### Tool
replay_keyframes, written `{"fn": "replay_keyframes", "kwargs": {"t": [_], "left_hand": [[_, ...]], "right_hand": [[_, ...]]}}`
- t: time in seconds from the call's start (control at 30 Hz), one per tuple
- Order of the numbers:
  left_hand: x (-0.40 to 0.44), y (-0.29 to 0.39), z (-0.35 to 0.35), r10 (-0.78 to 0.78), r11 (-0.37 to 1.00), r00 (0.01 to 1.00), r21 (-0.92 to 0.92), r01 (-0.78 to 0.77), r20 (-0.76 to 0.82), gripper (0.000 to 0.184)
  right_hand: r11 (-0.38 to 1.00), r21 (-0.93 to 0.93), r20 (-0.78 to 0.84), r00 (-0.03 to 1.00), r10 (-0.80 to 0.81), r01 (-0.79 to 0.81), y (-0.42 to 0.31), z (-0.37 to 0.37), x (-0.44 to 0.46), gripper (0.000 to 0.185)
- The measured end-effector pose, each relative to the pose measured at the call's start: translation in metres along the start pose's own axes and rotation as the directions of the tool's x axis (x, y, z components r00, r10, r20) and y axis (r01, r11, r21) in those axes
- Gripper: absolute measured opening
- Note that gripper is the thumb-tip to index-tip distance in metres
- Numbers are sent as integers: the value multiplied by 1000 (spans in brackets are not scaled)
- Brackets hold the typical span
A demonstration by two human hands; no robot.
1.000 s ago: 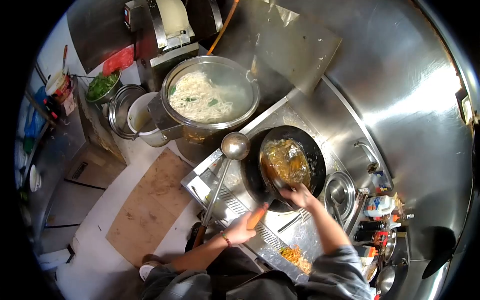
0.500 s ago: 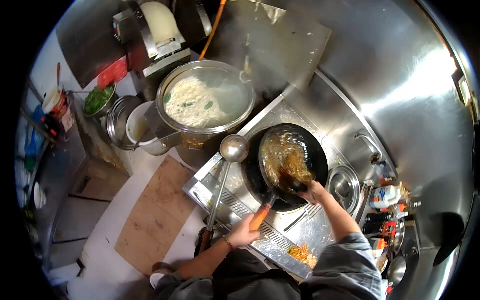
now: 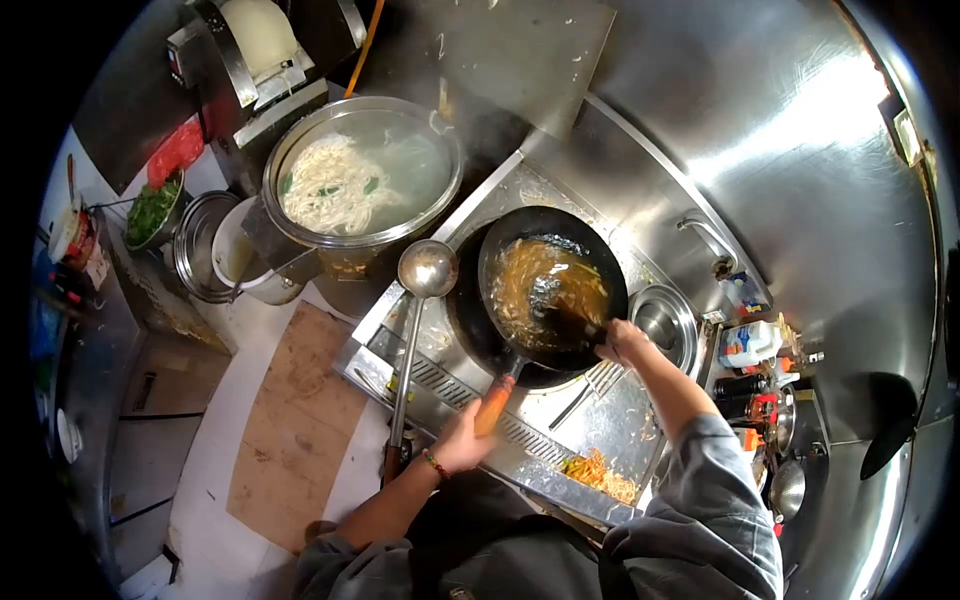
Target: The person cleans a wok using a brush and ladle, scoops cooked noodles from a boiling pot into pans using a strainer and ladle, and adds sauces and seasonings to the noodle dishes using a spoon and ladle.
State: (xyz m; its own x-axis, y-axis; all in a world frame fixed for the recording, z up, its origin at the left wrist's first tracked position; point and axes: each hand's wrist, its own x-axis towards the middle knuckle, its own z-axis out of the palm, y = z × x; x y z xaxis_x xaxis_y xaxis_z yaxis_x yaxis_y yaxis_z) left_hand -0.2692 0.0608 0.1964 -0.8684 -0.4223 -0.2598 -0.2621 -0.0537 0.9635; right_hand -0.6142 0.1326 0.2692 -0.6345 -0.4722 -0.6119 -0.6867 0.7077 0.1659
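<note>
My left hand (image 3: 462, 440) is wrapped round the orange-brown handle (image 3: 493, 406) of a black wok (image 3: 603, 262), which sits over the burner. Brown liquid with bits of food (image 3: 530, 285) lies in the wok. At the wok's lower right rim, my right hand (image 3: 624, 342) is closed on a dark tool that reaches into the liquid; its working end is blurred. Left of the wok, a long-handled metal ladle (image 3: 428, 270) rests on the stove edge.
A large pot (image 3: 440, 180) with noodles (image 3: 335, 185) steams at the upper left. Beside it are a white bucket (image 3: 235, 245) and a bowl of greens (image 3: 152, 210). A metal basin (image 3: 660, 318), bottles (image 3: 748, 343) and a faucet (image 3: 708, 235) stand on the right. Food scraps (image 3: 598, 474) lie near the front edge.
The whole view has shifted, so things appear further left and higher. My right hand has moved along the wok's rim with the tool, and the liquid has swirled. My left hand keeps the handle.
</note>
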Motion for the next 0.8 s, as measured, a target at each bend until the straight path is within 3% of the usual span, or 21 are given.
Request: {"fn": "replay_keyframes", "kwargs": {"t": [0.03, 0.07, 0.1, 0.13, 0.17, 0.2, 0.27, 0.33, 0.4, 0.43, 0.47, 0.5, 0.57, 0.6, 0.63, 0.7, 0.73, 0.77, 0.8], "left_hand": [[0, 2, -1, -8, 1000, 1000, 1, 8, 10, 52], [0, 3, -1, -82, 996, 996, -32, 83, 23, 53], [-2, 11, -2, -60, 998, 998, 0, 60, 7, 54], [-5, 24, -5, -43, 999, 999, 28, 43, -7, 55], [-7, 36, -11, -120, 991, 992, 60, 118, 30, 53], [-9, 29, -10, -133, 989, 991, 62, 131, 30, 53], [-7, 9, -6, -83, 997, 997, -1, 83, 3, 58], [-3, 3, -4, -58, 998, 998, -18, 58, 8, 60], [-3, 10, -6, -79, 996, 996, -47, 80, 31, 62], [-3, 9, -6, -103, 994, 994, -16, 104, 36, 62], [-3, 10, -7, -102, 995, 995, -18, 102, 13, 62], [-3, 12, -8, -91, 996, 996, -6, 91, 23, 62], [-3, 12, -7, -68, 998, 997, -2, 68, 26, 63], [-5, 8, -4, -81, 997, 996, 3, 81, 29, 63], [-6, 8, -4, -89, 996, 996, 10, 89, 2, 63], [-8, 17, -7, -139, 990, 990, -25, 139, -15, 61], [-11, 33, -9, -190, 979, 982, -74, 190, -5, 58], [-9, 30, -9, -196, 978, 980, -61, 198, 35, 55], [-6, 25, -11, -200, 978, 978, -49, 203, 66, 52]], "right_hand": [[993, 107, -80, 996, -46, 55, -20, -17, -7, 50], [974, 224, -63, 998, -28, 42, -40, -23, -3, 48], [941, 337, -47, 999, -10, 25, -60, -29, 0, 45], [890, 448, 82, 995, 57, -88, -75, -28, 5, 46], [898, 430, 105, 993, 45, -87, -79, -12, 13, 45], [871, 480, 36, 989, -140, 106, -81, -13, -20, 48], [833, 260, -160, 873, -461, 488, -20, 29, -11, 51], [973, 213, 167, 977, -131, 94, 1, -2, -39, 51], [985, 50, -188, 970, -154, 166, 62, 36, 35, 45], [997, 79, -104, 994, 31, -23, 5, -7, 14, 44], [962, 176, -252, 954, -161, 209, -14, -10, 22, 47], [953, 272, -156, 984, -89, 129, -29, 3, 67, 53], [962, 139, -195, 959, -204, 233, -83, 7, 61, 52], [955, 230, -196, 970, -144, 188, -100, 4, 32, 51], [783, 546, -145, 954, -261, 298, -90, 24, 27, 53], [624, 532, -184, 798, -574, 572, -58, 21, -23, 59], [790, 485, 67, 884, -462, 376, -39, -1, -49, 57], [918, 342, 312, 898, -311, 199, -19, -23, -75, 55], [949, 313, 432, 883, -184, 45, -8, -57, -103, 51]]}}
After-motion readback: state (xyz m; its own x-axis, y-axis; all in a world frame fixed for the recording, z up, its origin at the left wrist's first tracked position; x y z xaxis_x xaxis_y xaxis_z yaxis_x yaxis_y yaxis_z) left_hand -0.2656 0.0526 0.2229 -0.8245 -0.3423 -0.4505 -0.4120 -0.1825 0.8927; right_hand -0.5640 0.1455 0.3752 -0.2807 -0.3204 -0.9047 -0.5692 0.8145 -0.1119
